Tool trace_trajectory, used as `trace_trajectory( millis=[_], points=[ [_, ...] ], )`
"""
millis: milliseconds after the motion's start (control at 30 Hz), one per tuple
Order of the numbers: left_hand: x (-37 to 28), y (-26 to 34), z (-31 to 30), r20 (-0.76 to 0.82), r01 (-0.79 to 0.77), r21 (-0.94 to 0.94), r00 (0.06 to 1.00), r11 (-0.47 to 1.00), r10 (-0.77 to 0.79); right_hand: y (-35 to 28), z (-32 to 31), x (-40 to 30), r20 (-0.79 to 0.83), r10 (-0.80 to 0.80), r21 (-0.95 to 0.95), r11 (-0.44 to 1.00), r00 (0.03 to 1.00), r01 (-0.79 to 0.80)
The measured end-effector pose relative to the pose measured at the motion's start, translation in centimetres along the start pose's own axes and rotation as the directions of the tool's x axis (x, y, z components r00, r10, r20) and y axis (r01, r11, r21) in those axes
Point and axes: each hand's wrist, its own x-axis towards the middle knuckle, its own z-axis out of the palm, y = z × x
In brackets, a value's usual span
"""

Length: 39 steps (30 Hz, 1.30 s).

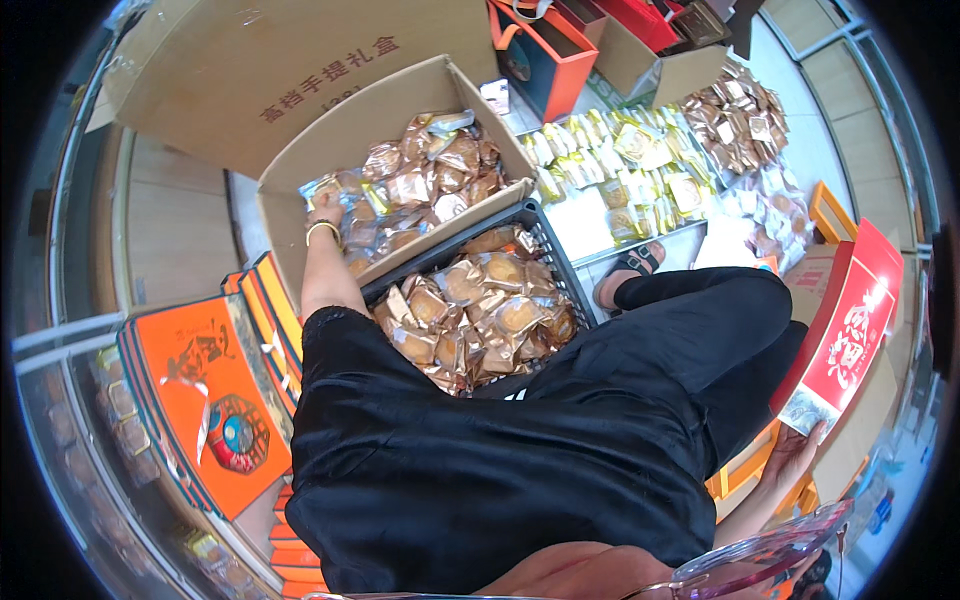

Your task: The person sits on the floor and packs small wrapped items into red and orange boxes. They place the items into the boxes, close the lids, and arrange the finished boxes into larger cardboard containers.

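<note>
Inside a large cardboard carton (495, 139), my left hand (325, 210) reaches among wrapped round pastries (409, 184), its fingers at a blue-and-yellow packet (319, 186); whether they grip it is unclear. A yellow bracelet circles that wrist. On the right, my right hand (795, 444) holds the lower end of a red gift box (851, 330) with white writing, tilted beside my knee. Between my legs and the carton stands a black plastic crate (561, 271) filled with brown-wrapped pastries (480, 300).
Yellow-wrapped packets (637, 161) lie in rows on a tray, with heaps of brown (739, 116) and clear packets (772, 202) beyond. Orange gift boxes (210, 397) stack at left near a glass display case. An orange-edged bag (551, 67) and a phone (495, 97) sit behind the carton.
</note>
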Motion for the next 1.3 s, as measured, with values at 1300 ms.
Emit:
trace_trajectory(
  millis=[1300],
  points=[
    [-19.3, 21.7, -2.8, 0.124, -0.507, 0.108, 0.861, 0.855, 0.494, 2.4, 5.5, -5.1, 0.051, -0.022, -0.164, 0.986, 0.998, 0.03]
  ],
)
